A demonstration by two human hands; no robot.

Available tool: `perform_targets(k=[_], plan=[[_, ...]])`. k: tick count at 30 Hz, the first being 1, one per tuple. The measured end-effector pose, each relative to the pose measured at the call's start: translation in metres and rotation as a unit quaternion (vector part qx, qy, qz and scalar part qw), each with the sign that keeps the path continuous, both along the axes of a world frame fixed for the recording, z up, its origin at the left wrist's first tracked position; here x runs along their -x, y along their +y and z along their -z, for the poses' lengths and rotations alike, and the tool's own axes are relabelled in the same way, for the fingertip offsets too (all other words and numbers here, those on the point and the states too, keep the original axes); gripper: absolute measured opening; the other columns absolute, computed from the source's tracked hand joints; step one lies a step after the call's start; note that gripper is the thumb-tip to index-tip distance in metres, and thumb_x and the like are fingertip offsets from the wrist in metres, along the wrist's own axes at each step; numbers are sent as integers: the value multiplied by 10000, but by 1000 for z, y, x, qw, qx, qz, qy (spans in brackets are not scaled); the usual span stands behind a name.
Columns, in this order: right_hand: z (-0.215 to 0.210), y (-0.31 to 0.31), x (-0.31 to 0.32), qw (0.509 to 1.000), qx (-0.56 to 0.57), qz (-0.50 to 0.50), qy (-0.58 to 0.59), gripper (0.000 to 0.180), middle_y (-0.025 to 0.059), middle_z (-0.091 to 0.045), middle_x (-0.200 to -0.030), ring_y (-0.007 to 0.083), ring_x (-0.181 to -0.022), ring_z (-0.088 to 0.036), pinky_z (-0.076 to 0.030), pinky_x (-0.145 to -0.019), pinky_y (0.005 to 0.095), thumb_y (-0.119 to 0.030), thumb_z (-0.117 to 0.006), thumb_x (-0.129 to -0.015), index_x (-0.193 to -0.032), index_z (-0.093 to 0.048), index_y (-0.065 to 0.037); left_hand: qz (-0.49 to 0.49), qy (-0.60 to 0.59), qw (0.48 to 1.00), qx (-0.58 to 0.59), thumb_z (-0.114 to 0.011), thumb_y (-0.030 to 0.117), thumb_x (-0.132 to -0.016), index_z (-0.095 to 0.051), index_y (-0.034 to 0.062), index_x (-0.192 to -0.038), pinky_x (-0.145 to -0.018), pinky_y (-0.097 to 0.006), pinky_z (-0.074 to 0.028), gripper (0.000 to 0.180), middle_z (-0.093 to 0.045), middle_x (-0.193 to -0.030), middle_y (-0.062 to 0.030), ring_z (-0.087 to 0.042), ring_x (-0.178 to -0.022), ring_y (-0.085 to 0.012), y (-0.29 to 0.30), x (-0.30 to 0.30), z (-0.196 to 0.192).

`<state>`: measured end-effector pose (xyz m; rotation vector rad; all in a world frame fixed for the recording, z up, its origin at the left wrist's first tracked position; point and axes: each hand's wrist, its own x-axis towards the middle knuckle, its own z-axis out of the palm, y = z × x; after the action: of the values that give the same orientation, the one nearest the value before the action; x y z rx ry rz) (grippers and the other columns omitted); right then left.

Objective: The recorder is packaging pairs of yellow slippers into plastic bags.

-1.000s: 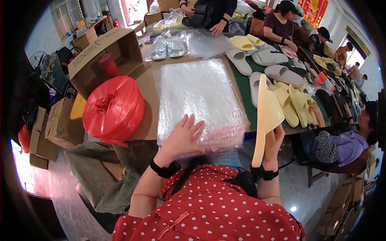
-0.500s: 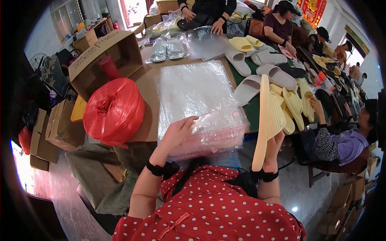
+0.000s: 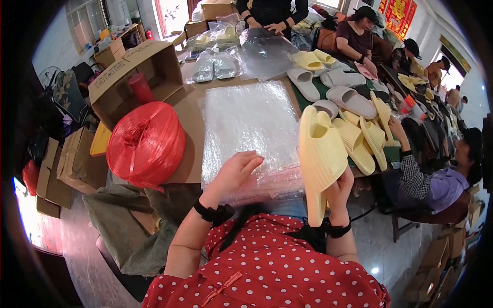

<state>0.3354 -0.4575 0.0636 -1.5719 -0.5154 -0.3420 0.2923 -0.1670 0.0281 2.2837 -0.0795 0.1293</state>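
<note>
My right hand (image 3: 339, 194) grips a pale yellow slipper (image 3: 322, 156) from its right side. The slipper stands upright, tilted, with its ribbed strap facing partly toward me. Whether a second slipper is behind it, I cannot tell. My left hand (image 3: 237, 172) lies over the near part of a stack of clear plastic bags (image 3: 246, 115), with its fingers stretched out to the right. Pinkish bag edges show along the stack's near side. Both wrists wear black bands.
A big red roll of plastic twine (image 3: 146, 143) and an open cardboard box (image 3: 136, 77) stand left. Yellow, grey and white slippers (image 3: 354, 102) crowd the right. Bagged slippers (image 3: 213, 66) lie at the far side. Co-workers sit along the right; another person (image 3: 272, 20) stands opposite.
The yellow slipper has turned from edge-on to show its strap and moved left and down. The lifted top bag has settled onto the stack. The person opposite has drawn their hands back.
</note>
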Motion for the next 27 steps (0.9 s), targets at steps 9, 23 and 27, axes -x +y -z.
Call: perform_targets(k=[9,23,27], plan=[[8,-13,-9,1000,-1,11,19,270,74,-675,-1129,137,-1013,-628,-483,-881,275,19,-608,-905,-1169,-641,62,-18,-155,974,-165,-725,251,-856,-652,94,-1225,-1075,-448,-460,408,-572,-1397,-202,-535,-1302,-402,-2,4,30],[-2,28,23,951,245,-181,-51,132,124,-580,-791,251,-684,-591,-466,-604,341,-89,-733,-846,-903,-680,17,-62,5,972,226,-533,271,-1023,-646,66,-1325,-927,-355,-506,382,-719,-1163,-190,-690,-1039,-239,16,-16,3],[-2,20,18,931,333,-128,-71,252,162,-558,-765,372,-738,-575,-457,-646,455,-164,-717,-843,-748,-574,21,-76,-8,988,133,-516,205,-1039,-645,81,-1342,-926,-302,-497,352,-730,-1123,-99,-645,-993,-140,23,-15,-7]])
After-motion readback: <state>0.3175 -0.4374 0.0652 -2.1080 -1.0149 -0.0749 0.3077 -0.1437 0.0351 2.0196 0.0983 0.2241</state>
